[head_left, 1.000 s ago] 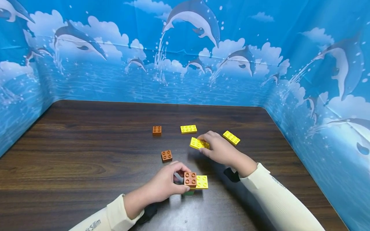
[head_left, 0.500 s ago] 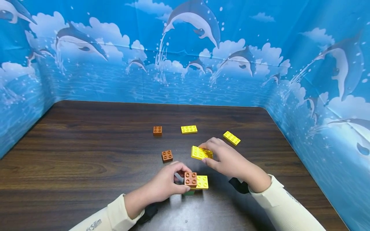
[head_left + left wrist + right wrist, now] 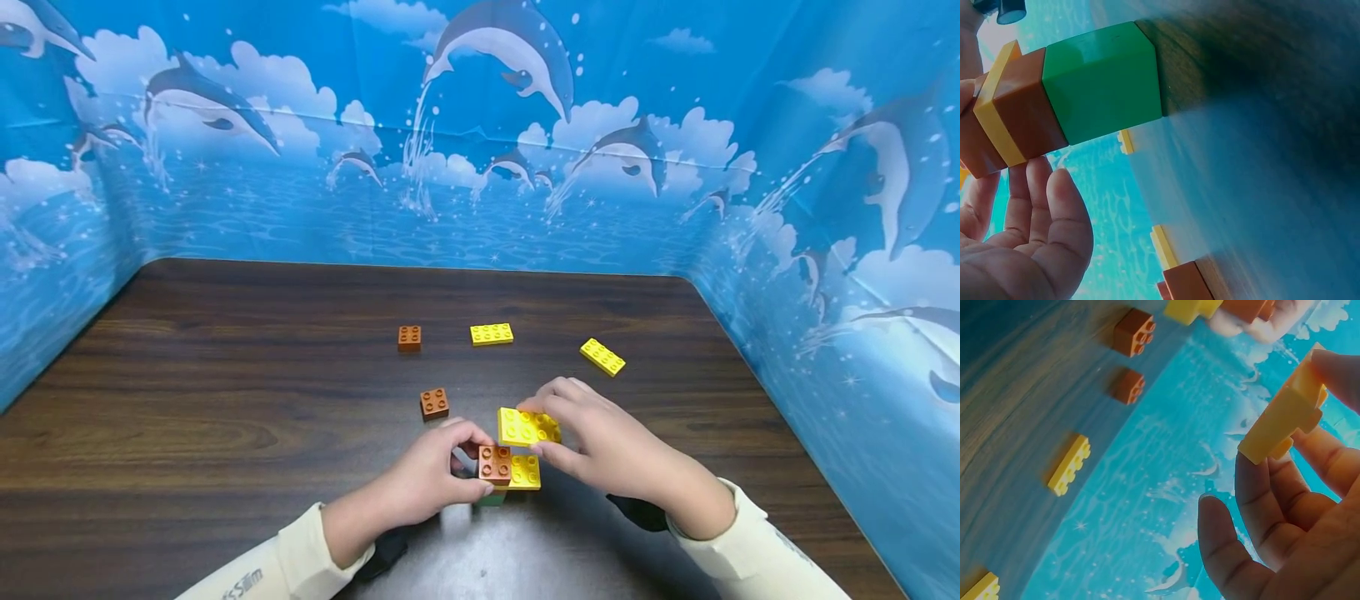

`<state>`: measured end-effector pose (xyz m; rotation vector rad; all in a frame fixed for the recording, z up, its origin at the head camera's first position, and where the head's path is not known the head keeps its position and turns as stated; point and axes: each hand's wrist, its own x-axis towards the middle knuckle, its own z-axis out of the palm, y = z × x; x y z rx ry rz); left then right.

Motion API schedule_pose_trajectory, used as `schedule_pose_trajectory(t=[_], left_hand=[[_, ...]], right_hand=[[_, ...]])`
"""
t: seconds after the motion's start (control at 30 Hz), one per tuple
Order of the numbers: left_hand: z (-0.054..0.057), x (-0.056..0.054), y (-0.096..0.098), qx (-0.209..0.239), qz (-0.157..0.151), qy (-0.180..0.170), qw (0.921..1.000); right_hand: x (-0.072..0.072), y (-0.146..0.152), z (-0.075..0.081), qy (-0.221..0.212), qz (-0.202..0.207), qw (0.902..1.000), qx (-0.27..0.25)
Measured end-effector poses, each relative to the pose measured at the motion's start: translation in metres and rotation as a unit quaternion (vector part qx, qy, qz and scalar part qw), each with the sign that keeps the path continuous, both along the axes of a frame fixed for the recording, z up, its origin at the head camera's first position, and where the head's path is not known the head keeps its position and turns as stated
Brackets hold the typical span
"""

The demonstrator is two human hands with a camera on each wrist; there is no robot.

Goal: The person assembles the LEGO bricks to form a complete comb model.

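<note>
A small tower stands on the table: a green block (image 3: 1107, 87) at the bottom, an orange-brown brick (image 3: 1030, 106) on it, a yellow plate (image 3: 527, 472) jutting to the right, and another orange-brown brick (image 3: 494, 465) on top. My left hand (image 3: 427, 471) grips the top brick from the left, thumb at the near side and fingers at the far side. Between thumb and fingers, my right hand (image 3: 603, 437) pinches a second yellow plate (image 3: 517, 426), studs up. This plate is held in the air just behind and above the tower, overlapping its far edge in the head view.
Two loose orange-brown bricks, a nearer one (image 3: 434, 403) and a farther one (image 3: 409, 337), lie beyond the left hand. Farther back are a yellow plate (image 3: 492, 334) and an angled yellow plate (image 3: 602, 357). A blue dolphin-print backdrop (image 3: 480, 208) borders the dark wooden table (image 3: 225, 375).
My right hand has brought its yellow plate nearer, from the middle of the table to right by the tower. The left hand has kept its grip on the tower.
</note>
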<state>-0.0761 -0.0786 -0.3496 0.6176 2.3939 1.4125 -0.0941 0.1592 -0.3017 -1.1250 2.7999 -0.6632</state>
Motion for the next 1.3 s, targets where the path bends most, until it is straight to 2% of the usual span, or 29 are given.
schedule_pose_trajectory(t=[0.2, 0.7, 0.87, 1.3], left_hand=[[-0.001, 0.000, 0.001, 0.000, -0.001, 0.013, 0.9999], [0.001, 0.001, -0.002, 0.006, -0.004, 0.001, 1.0000], [0.002, 0.000, -0.002, 0.005, -0.005, -0.010, 0.9999], [0.000, -0.001, 0.000, 0.007, -0.001, -0.012, 0.9999]], right_hand=[[0.006, -0.002, 0.003, 0.002, 0.008, 0.9999, 0.008], [0.012, -0.010, -0.002, -0.006, 0.021, 0.9997, 0.013], [0.012, -0.011, -0.006, 0.002, 0.028, 0.9994, 0.018], [0.013, -0.014, -0.007, 0.028, 0.031, 0.9979, 0.049]])
